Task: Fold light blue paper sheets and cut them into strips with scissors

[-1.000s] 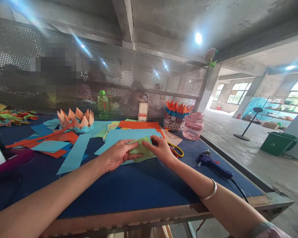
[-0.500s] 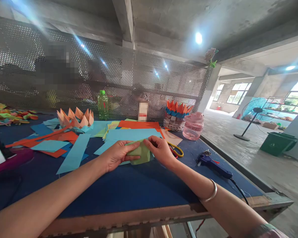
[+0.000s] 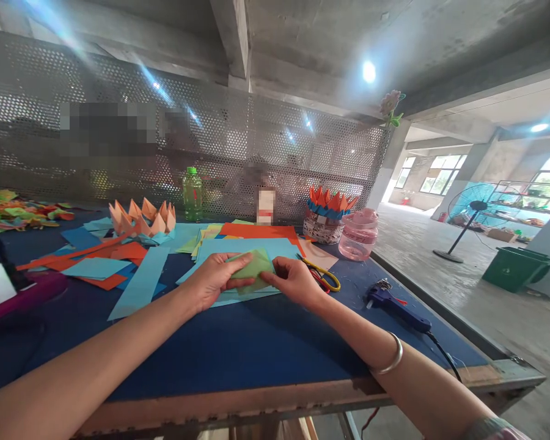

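Note:
A piece of green paper [image 3: 255,267] is held up above the blue table, folded over at least in part. My left hand [image 3: 214,281] is closed on its left side, thumb on top and fingers beneath. On the right edge, my right hand [image 3: 294,281] pinches the same paper between thumb and fingers. Light blue sheets [image 3: 238,247] lie under and behind both hands. Beside my right hand rest yellow-handled scissors [image 3: 329,278], partly hidden by it.
A blue glue gun [image 3: 401,308] with its cord lies at the right. A pink bottle [image 3: 358,235], a basket [image 3: 321,227] with a folded orange-and-blue paper ring, and a green bottle [image 3: 192,195] stand behind. Left are a peach paper ring [image 3: 153,225] and scattered paper [image 3: 89,269].
The green paper has turned in my hands and now shows a slanted, pointed outline. My right hand has shifted lower along its right edge. The camera view has moved slightly.

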A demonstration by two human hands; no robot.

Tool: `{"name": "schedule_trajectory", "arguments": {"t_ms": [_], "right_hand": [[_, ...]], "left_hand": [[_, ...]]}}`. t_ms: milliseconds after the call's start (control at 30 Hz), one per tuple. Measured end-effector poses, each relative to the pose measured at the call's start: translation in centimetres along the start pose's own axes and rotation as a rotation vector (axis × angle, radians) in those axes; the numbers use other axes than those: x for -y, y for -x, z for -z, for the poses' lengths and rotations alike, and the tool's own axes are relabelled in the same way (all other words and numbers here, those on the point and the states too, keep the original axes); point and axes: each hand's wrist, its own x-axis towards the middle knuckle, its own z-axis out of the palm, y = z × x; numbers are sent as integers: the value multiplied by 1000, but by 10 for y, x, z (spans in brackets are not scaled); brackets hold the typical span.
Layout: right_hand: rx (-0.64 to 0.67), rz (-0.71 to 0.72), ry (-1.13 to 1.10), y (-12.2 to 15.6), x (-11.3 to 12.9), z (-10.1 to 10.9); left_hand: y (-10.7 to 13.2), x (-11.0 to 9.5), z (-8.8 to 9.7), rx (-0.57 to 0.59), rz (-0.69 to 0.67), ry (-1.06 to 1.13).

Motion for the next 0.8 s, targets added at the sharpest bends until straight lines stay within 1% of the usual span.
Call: {"name": "schedule_trajectory", "arguments": {"t_ms": [67,200,267,300,367,400,433,500,567,633,700,800], "right_hand": [[19,7,-34,-1,-4,1],[70,8,-164,-6,-9,2],[110,1,-159,-9,-8,4],[130,-5,-90,-10,-7,7],[157,-23,152,-12,-4,18],[163,-34,331,-13,-4,26],[161,-51,425,-14,-4,37],[157,-102,544,-13,-7,60],[174,-193,658,-11,-13,83],[223,-297,731,-8,-18,98],[282,-372,770,-6,-22,102],[296,-422,805,-4,-24,94]], "left_hand": [[0,-2,0,-29,-7,15],[-1,-4,1,-36,-13,38],[-2,-4,2,-51,-22,43],[-2,-4,3,-64,-27,46],[-4,-5,5,-90,-39,61],[-5,-6,6,-100,-42,72],[-6,-6,8,-107,-44,83],[-7,-8,9,-121,-38,100],[-8,-11,10,-142,-36,113],[-7,-13,9,-154,-42,120],[-7,-14,9,-148,-47,124],[-8,-15,10,-137,-63,136]]}}
